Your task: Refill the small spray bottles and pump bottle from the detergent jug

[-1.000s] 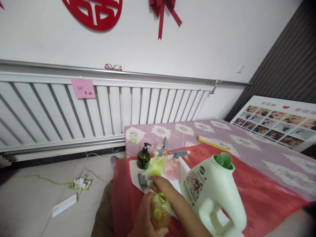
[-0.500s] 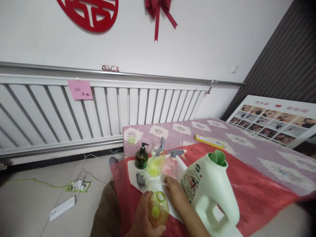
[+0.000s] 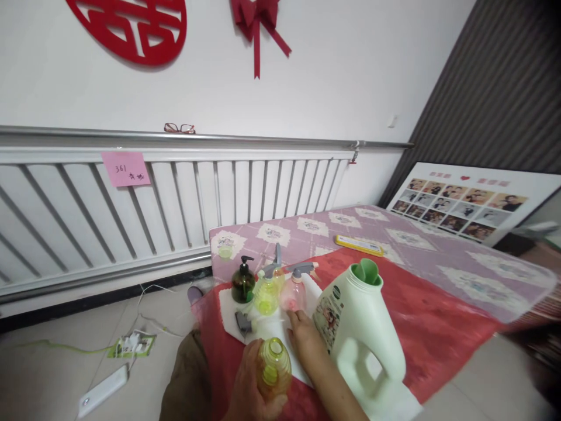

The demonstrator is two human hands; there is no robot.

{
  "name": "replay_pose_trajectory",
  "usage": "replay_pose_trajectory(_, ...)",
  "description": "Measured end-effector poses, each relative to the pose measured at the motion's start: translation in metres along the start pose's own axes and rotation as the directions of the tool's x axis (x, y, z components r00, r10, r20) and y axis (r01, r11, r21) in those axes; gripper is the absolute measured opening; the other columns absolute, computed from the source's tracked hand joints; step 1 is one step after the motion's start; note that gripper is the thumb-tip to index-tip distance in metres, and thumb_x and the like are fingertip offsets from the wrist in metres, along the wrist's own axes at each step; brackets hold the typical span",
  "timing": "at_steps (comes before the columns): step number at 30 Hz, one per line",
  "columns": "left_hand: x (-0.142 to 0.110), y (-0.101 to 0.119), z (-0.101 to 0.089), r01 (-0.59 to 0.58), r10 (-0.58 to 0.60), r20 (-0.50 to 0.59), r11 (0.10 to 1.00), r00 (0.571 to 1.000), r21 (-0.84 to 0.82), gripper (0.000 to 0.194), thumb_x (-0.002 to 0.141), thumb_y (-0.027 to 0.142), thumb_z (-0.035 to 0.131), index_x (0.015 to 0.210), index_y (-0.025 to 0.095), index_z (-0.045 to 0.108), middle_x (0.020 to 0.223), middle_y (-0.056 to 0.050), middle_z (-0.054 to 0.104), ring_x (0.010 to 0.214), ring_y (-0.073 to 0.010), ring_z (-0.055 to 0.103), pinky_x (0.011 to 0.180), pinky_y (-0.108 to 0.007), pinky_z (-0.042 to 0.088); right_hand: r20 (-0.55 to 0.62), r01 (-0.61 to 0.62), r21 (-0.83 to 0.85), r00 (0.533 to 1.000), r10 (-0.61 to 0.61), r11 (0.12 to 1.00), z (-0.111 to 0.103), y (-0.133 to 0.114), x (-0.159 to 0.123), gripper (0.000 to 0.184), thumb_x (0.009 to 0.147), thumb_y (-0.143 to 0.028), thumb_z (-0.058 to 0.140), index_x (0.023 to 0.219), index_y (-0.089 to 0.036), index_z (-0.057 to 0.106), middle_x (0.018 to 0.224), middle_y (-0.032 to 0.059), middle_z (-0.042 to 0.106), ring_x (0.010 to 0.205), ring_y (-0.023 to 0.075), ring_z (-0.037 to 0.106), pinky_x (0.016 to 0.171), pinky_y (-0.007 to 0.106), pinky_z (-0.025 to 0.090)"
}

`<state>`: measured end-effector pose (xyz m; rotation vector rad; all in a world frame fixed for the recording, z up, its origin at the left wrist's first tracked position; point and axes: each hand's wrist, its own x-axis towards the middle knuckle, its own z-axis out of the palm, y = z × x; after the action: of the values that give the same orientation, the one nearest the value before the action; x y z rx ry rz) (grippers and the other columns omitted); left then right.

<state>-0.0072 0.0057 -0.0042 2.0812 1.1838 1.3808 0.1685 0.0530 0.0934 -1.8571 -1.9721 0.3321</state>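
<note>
My left hand [image 3: 249,389] is wrapped round a small ribbed yellow bottle [image 3: 274,365] with its neck uncapped, low in the view. My right hand [image 3: 305,336] rests on the white cloth [image 3: 228,307] just in front of the pink spray bottle [image 3: 293,294]; its fingers look curled, with nothing visible in them. A grey spray head [image 3: 242,321] lies on the cloth left of that hand. Behind stand a yellow-green spray bottle [image 3: 266,292] and a dark green pump bottle [image 3: 242,283]. A large pale green detergent jug [image 3: 362,333], uncapped, stands right of my right forearm.
The bottles sit on a red cloth [image 3: 438,327] over a purple patterned bed cover [image 3: 438,257]. A yellow flat box [image 3: 358,244] lies further back. A white radiator [image 3: 175,199] runs along the wall. On the floor lie a power bank [image 3: 103,390] and cables. A photo board [image 3: 456,202] leans at right.
My right hand moved from the grey spray head rightward to the spot in front of the pink bottle. The camera swung right. The left hand kept hold of the yellow bottle.
</note>
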Motion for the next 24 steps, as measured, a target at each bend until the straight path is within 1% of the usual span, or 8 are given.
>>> replay_pose_trajectory(4, 0.003, 0.007, -0.005, 0.055, -0.056, -0.02, 0.998, 0.998, -0.039, 0.084, 0.064, 0.029, 0.066, 0.137, 0.016, 0.025, 0.129, -0.018, 0.048, 0.122, -0.0333, 0.049, 0.099, -0.047, 0.046, -0.073, 0.036, 0.024, 0.997, -0.035, 0.999, -0.015, -0.002, -0.041, 0.034, 0.085, -0.019, 0.044, 0.116, -0.019, 0.059, 0.111, 0.0126, 0.062, 0.104, 0.0255, 0.058, 0.092, 0.038, 0.046)
replay_pose_trajectory(7, 0.008, 0.018, -0.008, 0.135, -0.139, -0.046, 0.987, 0.989, -0.086, 0.075, 0.071, 0.032, 0.066, 0.135, 0.017, 0.03, 0.129, -0.016, 0.05, 0.12, -0.0305, 0.052, 0.098, -0.044, 0.047, -0.264, 0.102, 0.133, 0.962, -0.064, 0.986, -0.033, 0.006, -0.086, 0.024, 0.089, -0.03, 0.045, 0.104, -0.025, 0.062, 0.101, 0.008, 0.066, 0.096, 0.0237, 0.062, 0.084, 0.037, 0.051)
replay_pose_trajectory(9, 0.011, 0.025, -0.008, 0.182, -0.19, -0.054, 0.975, 0.98, -0.13, 0.073, 0.073, 0.035, 0.065, 0.135, 0.018, 0.03, 0.128, -0.016, 0.051, 0.115, -0.0288, 0.056, 0.095, -0.041, 0.05, -0.437, 0.118, 0.204, 0.899, -0.017, 0.972, -0.048, 0.015, -0.115, 0.016, 0.086, -0.034, 0.051, 0.095, -0.028, 0.063, 0.091, 0.0048, 0.066, 0.088, 0.0228, 0.063, 0.079, 0.036, 0.053)
replay_pose_trajectory(11, 0.012, 0.031, -0.009, 0.227, -0.24, -0.055, 0.958, 0.969, -0.172, 0.074, 0.074, 0.038, 0.065, 0.134, 0.017, 0.028, 0.127, -0.016, 0.052, 0.113, -0.0278, 0.057, 0.093, -0.041, 0.051, -0.582, 0.041, 0.305, 0.799, 0.152, 0.951, -0.063, 0.025, -0.136, 0.016, 0.083, -0.038, 0.056, 0.093, -0.028, 0.061, 0.092, 0.004, 0.065, 0.09, 0.0231, 0.062, 0.083, 0.037, 0.051)
replay_pose_trajectory(15, 0.015, 0.036, -0.015, 0.363, -0.364, 0.025, 0.916, 0.931, -0.172, 0.078, 0.072, 0.04, 0.066, 0.135, 0.017, 0.027, 0.133, -0.018, 0.049, 0.12, -0.0293, 0.053, 0.098, -0.042, 0.048, -0.55, -0.072, 0.673, 0.617, 0.563, 0.736, -0.081, 0.042, -0.148, 0.04, 0.076, -0.049, 0.061, 0.107, -0.024, 0.053, 0.105, 0.0082, 0.061, 0.094, 0.0242, 0.06, 0.084, 0.039, 0.049)
replay_pose_trajectory(19, 0.028, 0.047, -0.013, 0.377, -0.37, 0.077, 0.919, 0.926, -0.115, 0.082, 0.068, 0.037, 0.069, 0.135, 0.016, 0.028, 0.134, -0.017, 0.049, 0.121, -0.0326, 0.051, 0.097, -0.045, 0.048, -0.438, 0.013, 0.828, 0.64, 0.631, 0.561, -0.078, 0.049, -0.132, 0.053, 0.072, -0.051, 0.065, 0.113, -0.023, 0.048, 0.11, 0.0106, 0.061, 0.1, 0.0241, 0.059, 0.085, 0.038, 0.049)
replay_pose_trajectory(22, 0.043, 0.057, 0.002, 0.266, -0.261, 0.055, 0.959, 0.964, -0.101, 0.079, 0.065, 0.03, 0.07, 0.133, 0.017, 0.033, 0.133, -0.016, 0.051, 0.122, -0.0336, 0.05, 0.101, -0.047, 0.046, -0.422, 0.028, 0.834, 0.675, 0.605, 0.551, -0.072, 0.044, -0.118, 0.052, 0.07, -0.048, 0.066, 0.112, -0.023, 0.048, 0.111, 0.0101, 0.061, 0.098, 0.0233, 0.06, 0.083, 0.037, 0.049)
replay_pose_trajectory(24, 0.05, 0.06, 0.014, 0.228, -0.223, 0.057, 0.969, 0.973, -0.094, 0.077, 0.064, 0.026, 0.067, 0.132, 0.017, 0.035, 0.132, -0.014, 0.051, 0.123, -0.0325, 0.048, 0.104, -0.046, 0.042, -0.439, 0.016, 0.82, 0.659, 0.61, 0.572, -0.071, 0.04, -0.111, 0.054, 0.069, -0.048, 0.066, 0.113, -0.022, 0.048, 0.111, 0.0095, 0.063, 0.097, 0.0232, 0.061, 0.081, 0.035, 0.05)
